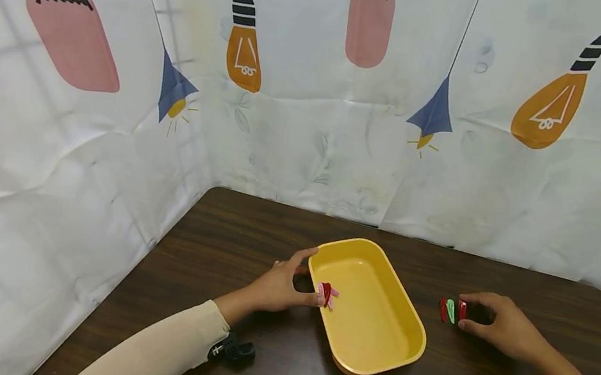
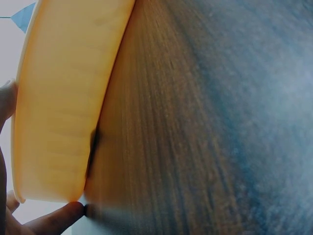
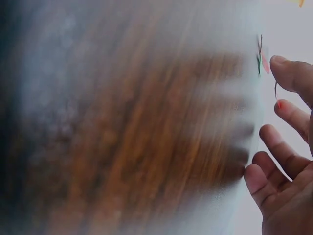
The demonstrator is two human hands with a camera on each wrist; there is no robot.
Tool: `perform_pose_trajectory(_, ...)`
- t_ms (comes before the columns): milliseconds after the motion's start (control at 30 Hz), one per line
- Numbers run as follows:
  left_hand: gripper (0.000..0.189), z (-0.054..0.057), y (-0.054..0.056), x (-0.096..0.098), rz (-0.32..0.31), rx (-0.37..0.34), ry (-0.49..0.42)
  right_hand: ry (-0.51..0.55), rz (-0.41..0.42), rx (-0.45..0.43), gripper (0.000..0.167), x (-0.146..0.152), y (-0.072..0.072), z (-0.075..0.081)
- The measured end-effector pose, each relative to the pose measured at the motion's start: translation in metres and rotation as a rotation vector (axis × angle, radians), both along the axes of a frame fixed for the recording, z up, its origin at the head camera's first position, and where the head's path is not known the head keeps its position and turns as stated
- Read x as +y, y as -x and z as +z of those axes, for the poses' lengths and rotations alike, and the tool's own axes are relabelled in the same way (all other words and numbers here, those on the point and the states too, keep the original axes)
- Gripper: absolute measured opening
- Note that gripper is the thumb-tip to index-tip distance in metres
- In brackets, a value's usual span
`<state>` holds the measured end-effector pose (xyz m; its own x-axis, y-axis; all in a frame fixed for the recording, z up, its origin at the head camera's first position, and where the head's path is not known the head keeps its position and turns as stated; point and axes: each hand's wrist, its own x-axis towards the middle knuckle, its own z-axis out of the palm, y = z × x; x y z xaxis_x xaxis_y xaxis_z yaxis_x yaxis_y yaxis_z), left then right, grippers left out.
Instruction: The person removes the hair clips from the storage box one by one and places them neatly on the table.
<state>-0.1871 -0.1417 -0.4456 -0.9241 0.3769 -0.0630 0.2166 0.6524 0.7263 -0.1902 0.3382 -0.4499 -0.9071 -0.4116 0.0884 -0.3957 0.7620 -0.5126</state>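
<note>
A yellow plastic tray [image 1: 375, 309] stands on the table at a slant. My left hand [image 1: 281, 285] grips its left side, with the thumb by the rim and the fingers spread along the edge. Several pink and red hair clips [image 1: 327, 294] lie inside the tray beside that thumb. To the right of the tray, my right hand [image 1: 501, 324] pinches a red hair clip [image 1: 462, 309] between thumb and index finger. Just left of it, a green hair clip [image 1: 450, 311] and another red hair clip [image 1: 443, 309] lie on the table. The left wrist view shows the tray's outer wall [image 2: 63, 107].
The dark wood-grain table [image 1: 247, 231] reaches back to a white printed curtain [image 1: 306, 149], which also runs along the left side. Dark straps sit at both wrists.
</note>
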Motion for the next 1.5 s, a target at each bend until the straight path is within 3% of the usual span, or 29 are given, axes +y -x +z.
perform_pose_trajectory(467, 0.103, 0.001, 0.002, -0.001, 0.007, 0.0, 0.001, -0.094, -0.023, -0.022, 0.063, 0.0, 0.005, -0.002)
perform_pose_trajectory(1067, 0.103, 0.001, 0.001, -0.001, 0.015, -0.009, 0.012, -0.131, -0.027, -0.057, 0.068, -0.004, 0.008, 0.0)
perform_pose_trajectory(1500, 0.103, 0.001, 0.0, 0.001, 0.0, -0.001, 0.013, -0.11, 0.001, -0.062, 0.069, -0.013, 0.017, 0.033)
